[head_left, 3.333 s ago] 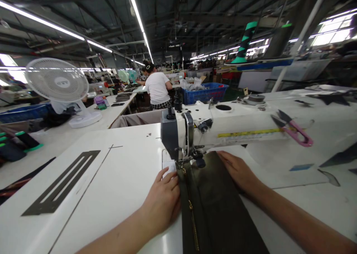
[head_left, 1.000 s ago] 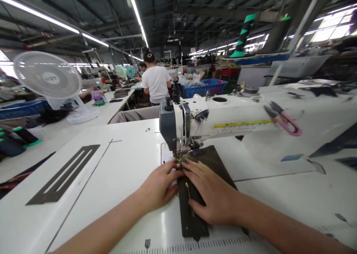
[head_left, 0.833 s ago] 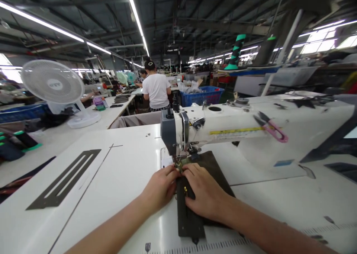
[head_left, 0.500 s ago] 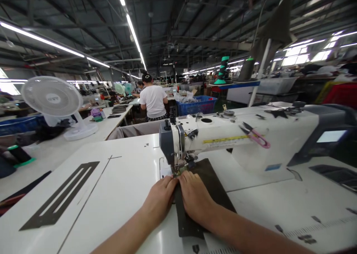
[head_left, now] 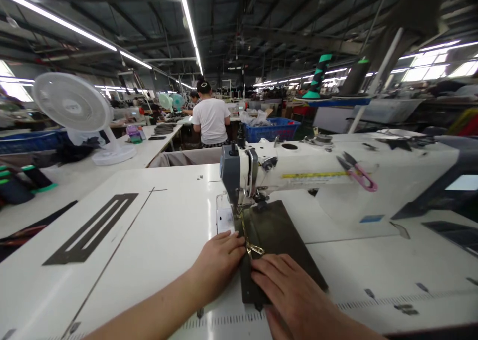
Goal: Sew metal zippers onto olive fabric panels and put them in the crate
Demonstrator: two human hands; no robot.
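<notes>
A dark olive fabric panel (head_left: 276, 230) with a gold metal zipper (head_left: 245, 228) along its left side lies at the needle end of a white sewing machine (head_left: 317, 170). The zipper's pull (head_left: 257, 249) rests on the fabric. At the panel's left edge, just below the machine's foot, my left hand (head_left: 218, 265) is closed on the fabric; its thumb is hidden. My right hand (head_left: 289, 285) lies over the panel's near part, with its fingers stretched out beside the zipper pull and the thumb apart, lower down.
A dark slotted fabric strip (head_left: 93, 228) lies on the left of the white table (head_left: 168, 240). Pink-handled snips (head_left: 358, 173) sit against the machine arm. Beyond are a white fan (head_left: 72, 103), thread cones (head_left: 317, 78), a blue crate (head_left: 274, 130) and a person in white (head_left: 211, 118).
My hands have come nearer to me and apart, away from the needle, and the right one has slid down the panel. The gold zipper and pull now show. The camera view has shifted.
</notes>
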